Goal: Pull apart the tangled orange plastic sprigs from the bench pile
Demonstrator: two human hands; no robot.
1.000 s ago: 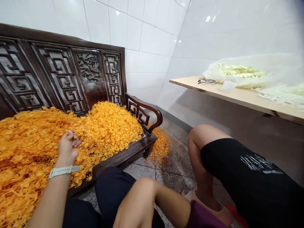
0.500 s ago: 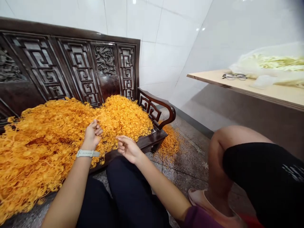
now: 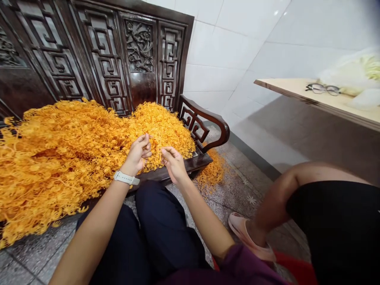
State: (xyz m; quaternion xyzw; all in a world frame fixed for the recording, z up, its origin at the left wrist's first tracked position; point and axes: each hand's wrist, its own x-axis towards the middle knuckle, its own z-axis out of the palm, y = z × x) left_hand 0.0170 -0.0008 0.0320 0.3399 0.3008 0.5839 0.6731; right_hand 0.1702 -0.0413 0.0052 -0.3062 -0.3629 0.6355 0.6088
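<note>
The left grip (image 3: 137, 154) and right grip (image 3: 174, 164) sit close together, each pinching tangled orange strands (image 3: 156, 156) between fingertips. Those strands rise from a heap of orange strands (image 3: 59, 166) filling the seat of a carved dark-wood settee (image 3: 142, 51), with more spilled on the speckled terrazzo floor (image 3: 237, 198).

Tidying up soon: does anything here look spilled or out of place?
Yes: a clump of orange strands sits on the floor under the armrest, apart from the heap on the carved wooden bench, so it looks spilled.
</note>
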